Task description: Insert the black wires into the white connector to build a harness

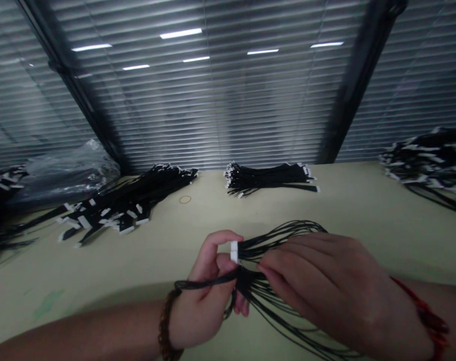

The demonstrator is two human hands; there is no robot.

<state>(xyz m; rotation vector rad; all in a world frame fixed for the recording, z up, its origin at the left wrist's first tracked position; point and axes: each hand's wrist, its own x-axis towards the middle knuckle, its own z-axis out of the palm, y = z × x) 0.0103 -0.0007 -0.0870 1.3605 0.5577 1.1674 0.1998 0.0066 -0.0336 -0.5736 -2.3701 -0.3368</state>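
Note:
Near the bottom centre, my left hand [209,296] is closed around a bundle of thin black wires, its index finger and thumb at a white connector [234,251]. From that connector, black wires [288,232] arch to the right. More wires [273,308] fan out below, towards the lower right, and a loop of them lies over my left wrist. My right hand [325,286] is just right of the connector, fingers curled and pinched at the wires; its palm side is hidden.
Black cables with white connectors [111,200] lie at the left, beside a clear plastic bag [73,168]. A neat cable bundle [269,176] is at the back centre. Another pile [431,160] stands at the right. A rubber band [185,199] rests on the pale table [168,225]. Blinds rise behind.

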